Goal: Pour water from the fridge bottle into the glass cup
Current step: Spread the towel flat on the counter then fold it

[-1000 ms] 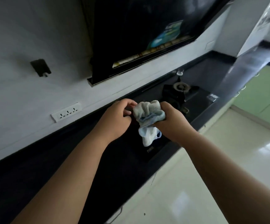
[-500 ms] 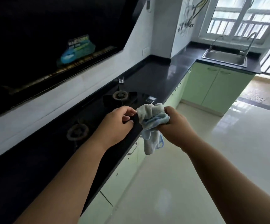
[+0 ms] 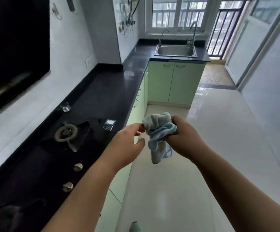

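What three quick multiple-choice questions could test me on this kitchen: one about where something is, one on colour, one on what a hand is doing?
1. Where does the glass cup stand?
A. in the sink
B. on the dark counter by the wall
C. on the floor

2. What colour are the cabinet doors?
A. light green
B. red
C. black

3. What is the right hand doing?
A. hanging idle
B. turning a stove knob
C. gripping a bunched cloth

Answers: 1 B, the cup sits on the counter beyond the burner. 2 A, the doors under the sink are pale green. 3 C, its fingers wrap the cloth.
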The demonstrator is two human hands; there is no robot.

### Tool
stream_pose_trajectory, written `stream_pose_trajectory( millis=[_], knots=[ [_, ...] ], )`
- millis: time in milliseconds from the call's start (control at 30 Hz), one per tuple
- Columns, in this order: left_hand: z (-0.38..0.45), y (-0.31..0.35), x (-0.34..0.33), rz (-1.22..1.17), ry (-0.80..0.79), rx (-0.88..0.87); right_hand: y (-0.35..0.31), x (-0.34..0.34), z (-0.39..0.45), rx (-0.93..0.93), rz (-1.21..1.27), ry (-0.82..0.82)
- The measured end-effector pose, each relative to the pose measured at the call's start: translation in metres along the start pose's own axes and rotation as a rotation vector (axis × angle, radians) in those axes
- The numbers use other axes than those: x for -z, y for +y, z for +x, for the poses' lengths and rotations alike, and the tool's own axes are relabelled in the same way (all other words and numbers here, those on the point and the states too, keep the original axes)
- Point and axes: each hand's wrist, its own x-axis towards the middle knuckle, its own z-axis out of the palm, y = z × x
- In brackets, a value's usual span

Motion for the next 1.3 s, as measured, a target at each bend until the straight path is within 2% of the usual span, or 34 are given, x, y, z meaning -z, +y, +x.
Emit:
stream_pose_trajectory(
  millis=[167,333,533,800,1033,1300],
  knots=[
    [0.099,0.026,-0.012,-0.072,-0.096,-0.099,0.022,0.033,0.072,-0.057,0.04,0.124],
    [0.186,0.048,-0.032,-0.071,-0.072,-0.133,0.049,0.063,0.139,-0.097,0.086,0.143],
    [0.304,0.063,-0.06,-0.001,0.005,-0.099,0.089,0.1,0.256,-0.076,0.094,0.095],
    [0.42,0.072,-0.066,-0.038,0.182,0.074,0.091,0.14,0.409,0.056,0.025,-0.086],
    [0.496,0.043,-0.038,-0.125,0.336,0.259,0.063,0.119,0.529,0.193,-0.083,-0.235],
    [0.592,-0.032,0.007,-0.275,0.427,0.397,0.025,0.046,0.661,0.244,-0.099,-0.336]
  ],
)
